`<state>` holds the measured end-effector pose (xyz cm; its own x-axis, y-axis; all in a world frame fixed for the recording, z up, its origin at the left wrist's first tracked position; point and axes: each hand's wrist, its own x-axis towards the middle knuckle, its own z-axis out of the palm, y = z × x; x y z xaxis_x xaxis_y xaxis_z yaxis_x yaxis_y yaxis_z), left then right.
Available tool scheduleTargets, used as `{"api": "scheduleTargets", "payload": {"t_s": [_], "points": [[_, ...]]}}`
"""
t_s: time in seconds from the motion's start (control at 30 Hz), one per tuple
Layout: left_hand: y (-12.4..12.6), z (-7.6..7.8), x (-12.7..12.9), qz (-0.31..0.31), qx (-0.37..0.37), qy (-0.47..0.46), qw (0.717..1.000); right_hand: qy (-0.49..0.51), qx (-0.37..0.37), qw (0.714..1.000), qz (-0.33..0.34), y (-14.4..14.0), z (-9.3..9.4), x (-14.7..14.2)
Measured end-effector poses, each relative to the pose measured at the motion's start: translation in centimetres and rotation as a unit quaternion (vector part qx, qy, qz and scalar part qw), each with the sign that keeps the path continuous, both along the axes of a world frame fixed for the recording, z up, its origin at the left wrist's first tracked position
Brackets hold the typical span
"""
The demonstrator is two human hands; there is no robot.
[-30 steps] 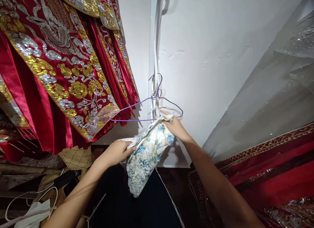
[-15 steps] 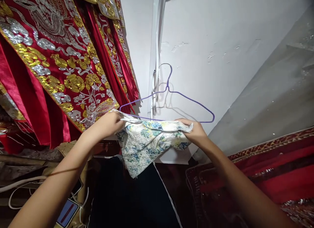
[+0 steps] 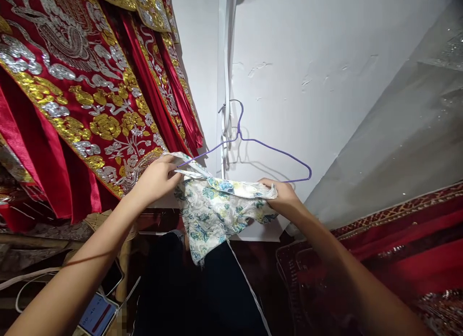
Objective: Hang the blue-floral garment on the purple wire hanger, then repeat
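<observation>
A floral garment (image 3: 217, 210), white with blue, green and yellow print, is stretched between my two hands by its upper edge. My left hand (image 3: 159, 179) is closed on its left end, beside the left corner of a purple wire hanger (image 3: 275, 148). That corner now lies inside the garment's opening or behind my fingers; I cannot tell which. My right hand (image 3: 284, 196) grips the other end of the edge, just under the hanger's lower bar. The hanger hangs by its hook against the white wall, its right corner bare.
Red costumes with gold and silver embroidery (image 3: 104, 126) hang at the left. A grey plastic sheet (image 3: 390, 147) slants down at the right, above red fabric (image 3: 415, 259). A phone (image 3: 97, 314) lies at lower left, by a bamboo frame (image 3: 125, 259). A white strap (image 3: 226, 61) runs down the wall.
My left hand has raised the garment's left end over the hanger's left corner, and its opening has widened there. My right hand keeps its grip. The view has shifted slightly.
</observation>
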<state>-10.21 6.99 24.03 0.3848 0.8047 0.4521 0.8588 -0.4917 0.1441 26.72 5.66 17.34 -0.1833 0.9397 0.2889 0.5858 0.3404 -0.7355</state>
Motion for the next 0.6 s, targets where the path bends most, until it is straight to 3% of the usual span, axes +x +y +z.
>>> {"api": "scheduleTargets", "payload": {"t_s": [0.13, 0.23, 0.33, 0.4, 0.47, 0.6], "points": [[0.3, 1.2, 1.5, -0.09, 0.027, -0.052, 0.994, 0.066, -0.063, 0.993, 0.078, -1.4, 0.5, -1.7], [1.9, 0.6, 2.4, -0.113, 0.03, -0.113, 0.987, 0.094, -0.035, 0.989, 0.105, -2.9, 0.4, -2.7], [3.0, -0.7, 2.7, -0.14, 0.029, -0.134, 0.981, 0.096, 0.036, 0.995, -0.004, -4.0, 0.3, -1.8], [3.0, -1.3, 2.7, -0.163, 0.029, -0.128, 0.978, 0.109, 0.089, 0.983, -0.116, -4.0, 0.5, -0.2], [2.5, -1.5, 2.7, -0.174, 0.029, -0.124, 0.977, 0.105, 0.135, 0.967, -0.187, -3.2, 0.9, 1.6], [1.7, -1.0, 2.6, -0.149, 0.03, -0.118, 0.981, 0.091, 0.112, 0.972, -0.186, -0.8, 2.4, 4.2]]}}
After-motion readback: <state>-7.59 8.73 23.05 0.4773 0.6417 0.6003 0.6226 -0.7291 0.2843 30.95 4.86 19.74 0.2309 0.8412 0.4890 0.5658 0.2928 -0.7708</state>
